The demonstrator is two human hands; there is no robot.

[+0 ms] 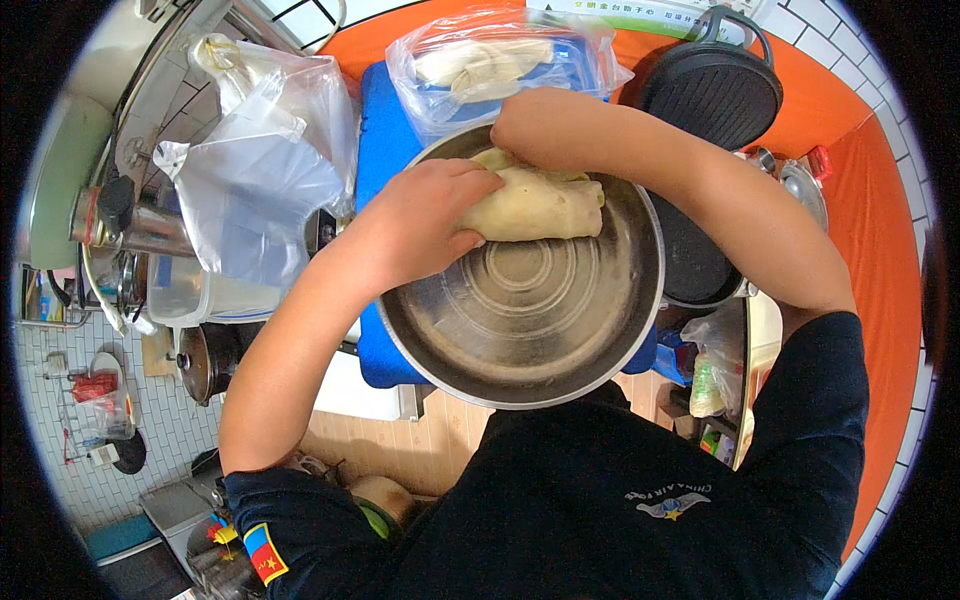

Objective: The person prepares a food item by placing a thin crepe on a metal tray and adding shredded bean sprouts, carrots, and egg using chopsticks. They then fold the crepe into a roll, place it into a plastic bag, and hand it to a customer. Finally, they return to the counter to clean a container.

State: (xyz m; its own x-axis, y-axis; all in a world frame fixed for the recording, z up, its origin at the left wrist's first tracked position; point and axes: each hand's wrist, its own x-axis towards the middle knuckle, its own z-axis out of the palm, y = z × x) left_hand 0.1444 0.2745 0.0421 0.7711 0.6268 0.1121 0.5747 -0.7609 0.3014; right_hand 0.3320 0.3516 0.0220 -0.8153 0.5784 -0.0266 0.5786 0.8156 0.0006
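Observation:
A large round metal basin [517, 330] rests on a blue cloth [382, 360] before me. Inside it, near the far wall, lies a thick, pale yellow roll of dough [544, 204]. My left hand [435, 217] grips the roll's left end, thumb on the near side and fingers over the top. My right hand [529, 127] is bent in at the wrist over the far edge of the dough; its fingers are hidden, so its hold cannot be told. Just beyond the basin, more pale dough [484, 66] sits in a plastic container [577, 67] covered with a clear bag.
A black ridged grill pan [709, 94] stands at the far right, with another black pan [690, 255] below it. Clear plastic bags [262, 165] and a translucent plastic box [180, 289] are on the left. An orange cloth [885, 262] covers the surface behind and at the right.

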